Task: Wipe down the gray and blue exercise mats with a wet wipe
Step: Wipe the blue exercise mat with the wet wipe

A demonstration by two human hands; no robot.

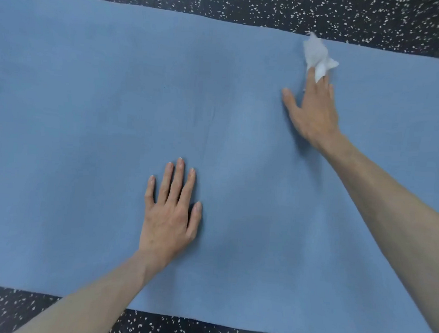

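The blue exercise mat (92, 110) lies flat across almost the whole view. My right hand (312, 110) reaches to the mat's far edge at upper right, fingers stretched out and pressing a crumpled white wet wipe (317, 57) onto the mat; the wipe sticks out past my fingertips. My left hand (169, 215) rests palm down on the mat near the middle, fingers straight and spread, holding nothing. No gray mat is in view.
Black rubber floor with white speckles (224, 0) shows beyond the mat's far edge and along its near edge (175, 332).
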